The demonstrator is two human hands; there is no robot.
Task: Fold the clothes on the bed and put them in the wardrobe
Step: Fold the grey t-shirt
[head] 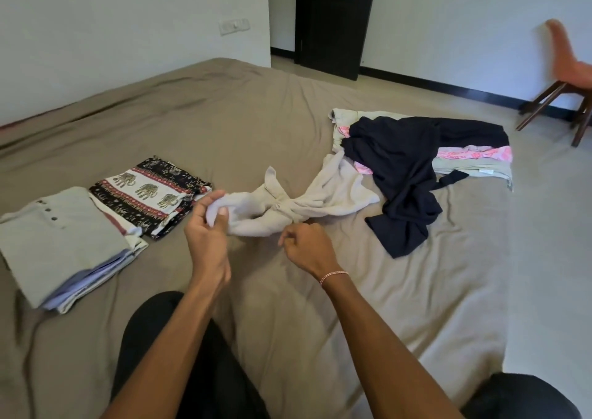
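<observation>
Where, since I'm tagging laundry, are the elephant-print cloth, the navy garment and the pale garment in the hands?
elephant-print cloth (150, 191): head view, on its white elephant band.
navy garment (397, 162): head view, on its broad middle.
pale garment (336, 191): head view, on the loose part right of the knot.

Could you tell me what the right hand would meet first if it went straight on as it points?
The pale crumpled garment, directly ahead of the right hand, which seems to grip its edge.
</observation>
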